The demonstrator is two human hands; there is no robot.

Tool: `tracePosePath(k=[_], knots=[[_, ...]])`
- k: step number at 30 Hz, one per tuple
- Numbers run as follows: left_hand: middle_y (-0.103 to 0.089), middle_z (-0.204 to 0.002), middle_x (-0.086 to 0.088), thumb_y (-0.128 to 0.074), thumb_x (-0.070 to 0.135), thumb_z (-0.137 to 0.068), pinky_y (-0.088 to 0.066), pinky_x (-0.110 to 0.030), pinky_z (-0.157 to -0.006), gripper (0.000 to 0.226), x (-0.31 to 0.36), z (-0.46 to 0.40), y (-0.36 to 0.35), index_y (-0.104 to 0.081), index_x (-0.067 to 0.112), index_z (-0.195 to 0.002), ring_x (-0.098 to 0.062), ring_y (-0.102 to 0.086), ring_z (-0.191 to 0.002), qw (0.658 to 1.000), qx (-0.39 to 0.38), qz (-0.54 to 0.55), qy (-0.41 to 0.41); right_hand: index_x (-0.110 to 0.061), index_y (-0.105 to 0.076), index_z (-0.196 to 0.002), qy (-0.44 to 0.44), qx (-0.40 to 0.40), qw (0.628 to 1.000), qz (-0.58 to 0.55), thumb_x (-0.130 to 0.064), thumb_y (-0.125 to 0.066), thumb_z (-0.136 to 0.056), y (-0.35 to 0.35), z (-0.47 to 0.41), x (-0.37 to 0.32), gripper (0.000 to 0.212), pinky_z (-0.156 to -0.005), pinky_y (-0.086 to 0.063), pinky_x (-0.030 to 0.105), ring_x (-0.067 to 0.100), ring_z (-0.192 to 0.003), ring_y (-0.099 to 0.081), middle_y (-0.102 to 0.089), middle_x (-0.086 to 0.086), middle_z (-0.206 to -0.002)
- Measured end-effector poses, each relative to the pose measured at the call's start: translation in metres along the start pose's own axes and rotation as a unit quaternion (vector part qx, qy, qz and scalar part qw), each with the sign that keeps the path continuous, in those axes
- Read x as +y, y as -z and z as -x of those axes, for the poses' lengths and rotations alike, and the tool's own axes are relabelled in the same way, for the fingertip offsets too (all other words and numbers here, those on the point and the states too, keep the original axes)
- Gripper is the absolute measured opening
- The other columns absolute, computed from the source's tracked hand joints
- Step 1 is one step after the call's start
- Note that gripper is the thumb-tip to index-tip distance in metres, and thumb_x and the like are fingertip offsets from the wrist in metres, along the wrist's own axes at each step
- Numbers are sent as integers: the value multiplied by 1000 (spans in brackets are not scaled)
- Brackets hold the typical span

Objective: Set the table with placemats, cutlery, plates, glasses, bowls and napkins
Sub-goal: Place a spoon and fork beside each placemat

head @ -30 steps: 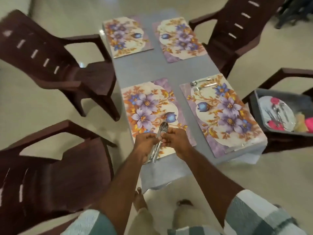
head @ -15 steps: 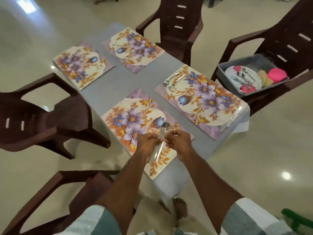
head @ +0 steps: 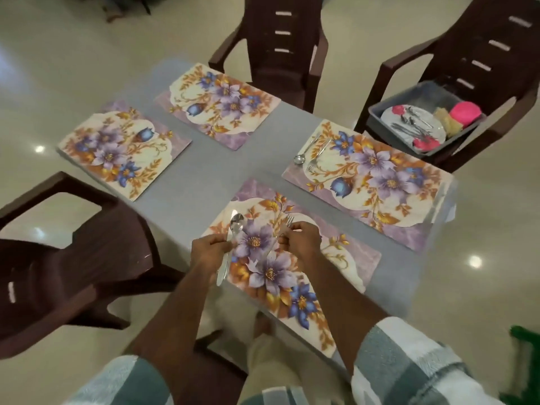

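Note:
Several floral placemats lie on the grey table (head: 204, 176). Over the nearest placemat (head: 292, 267), my left hand (head: 209, 249) grips a spoon (head: 236, 225) and a knife (head: 222, 268) together, their handles sticking out below the hand. My right hand (head: 299, 238) pinches a fork (head: 287, 222), tines pointing away from me. The two hands are a short way apart above the mat. On the mat to the right (head: 377, 182), a spoon (head: 301, 157) and a fork (head: 317, 154) lie at its far end.
A grey tub (head: 388, 108) on the right-hand chair (head: 479, 68) holds a plate with cutlery, a pink bowl and yellow items. Dark brown plastic chairs stand at the far side (head: 277, 51) and at my left (head: 76, 258). Two more mats lie further along the table.
My hands, which held the cutlery bunched together, have drawn apart: the left keeps spoon and knife, the right has the fork. My view has swung round the table corner.

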State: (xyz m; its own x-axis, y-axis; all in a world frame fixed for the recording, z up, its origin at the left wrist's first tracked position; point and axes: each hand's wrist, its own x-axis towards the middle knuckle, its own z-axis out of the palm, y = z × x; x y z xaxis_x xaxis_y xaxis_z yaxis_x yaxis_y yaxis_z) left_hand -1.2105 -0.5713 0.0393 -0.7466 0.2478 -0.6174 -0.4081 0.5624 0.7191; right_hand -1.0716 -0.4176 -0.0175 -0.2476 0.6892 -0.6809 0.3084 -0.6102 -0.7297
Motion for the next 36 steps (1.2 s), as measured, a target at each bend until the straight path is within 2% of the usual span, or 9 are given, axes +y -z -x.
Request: tracePosePath(k=[5, 9, 12, 15, 19, 23, 26, 32, 36], knots=[[-70, -76, -5, -79, -3, -78, -50, -19, -47, 15, 11, -55, 15, -74, 5, -89, -13, -66, -57, 998, -38, -37, -16, -13, -62, -73, -12, 39, 999, 23, 5, -62, -88, -54, -19, 16, 23, -59, -57, 41, 27, -49, -61, -64, 14, -61], [-74, -82, -7, -83, 2, -74, -61, -37, -75, 18, 4, -80, 15, -77, 8, -90, -27, -72, -80, 997, -61, -54, -5, -18, -65, -71, -9, 72, 996, 46, 0, -68, -84, -74, -20, 18, 22, -68, -62, 53, 30, -54, -67, -68, 13, -65], [-75, -86, -8, -83, 3, -75, -57, -34, -82, 19, 5, -88, 8, -78, 6, -92, -24, -68, -82, 993, -93, -70, -15, -19, -67, -71, -1, 95, 992, 88, 0, -64, -85, -71, -17, 14, 24, -69, -63, 49, 33, -62, -72, -72, 11, -71], [-76, -83, -7, -84, 3, -72, -57, -34, -79, 16, 8, -84, -9, -79, 9, -85, -21, -67, -77, 987, -133, -87, -28, -13, -71, -78, 5, 141, 983, 115, 3, -61, -87, -38, -13, 19, 21, -72, -63, 45, 33, -72, -71, -72, 10, -77], [-73, -79, -6, -82, 0, -72, -56, -31, -73, 17, 7, -61, -50, -75, 15, -77, -19, -63, -73, 976, -191, -88, -52, -14, -72, -76, -34, 234, 968, 85, 1, -60, -85, 36, 2, 41, 21, -62, -63, 49, 32, -61, -73, -74, 17, -73], [-68, -77, -6, -83, 2, -74, -50, -20, -62, 15, -5, -24, -91, -72, 11, -79, -17, -59, -71, 958, -263, -95, -66, -11, -70, -75, -67, 295, 952, 49, 4, -62, -84, 91, 28, 58, 20, -59, -60, 37, 25, -56, -70, -73, 17, -70], [-72, -77, -9, -85, 13, -66, -54, -37, -70, 17, -19, -5, -110, -76, 12, -80, -22, -64, -72, 949, -290, -107, -56, -8, -66, -71, -74, 285, 955, 34, 8, -62, -86, 110, 38, 67, 23, -53, -55, 36, 26, -52, -65, -70, 16, -63], [-67, -73, 1, -79, -6, -78, -51, -15, -58, 17, -35, 20, -131, -71, 6, -86, -2, -61, -57, 951, -280, -117, -66, -7, -70, -72, -55, 255, 962, 80, 6, -68, -86, 122, 38, 69, 20, -62, -63, 47, 30, -60, -74, -73, 16, -68], [-75, -83, -10, -85, -1, -74, -60, -32, -77, 19, -45, 26, -131, -74, 12, -83, -20, -68, -75, 956, -269, -112, -40, -5, -70, -76, -74, 241, 962, 100, 2, -73, -83, 124, 38, 77, 11, -62, -63, 49, 28, -57, -73, -73, 15, -68]])
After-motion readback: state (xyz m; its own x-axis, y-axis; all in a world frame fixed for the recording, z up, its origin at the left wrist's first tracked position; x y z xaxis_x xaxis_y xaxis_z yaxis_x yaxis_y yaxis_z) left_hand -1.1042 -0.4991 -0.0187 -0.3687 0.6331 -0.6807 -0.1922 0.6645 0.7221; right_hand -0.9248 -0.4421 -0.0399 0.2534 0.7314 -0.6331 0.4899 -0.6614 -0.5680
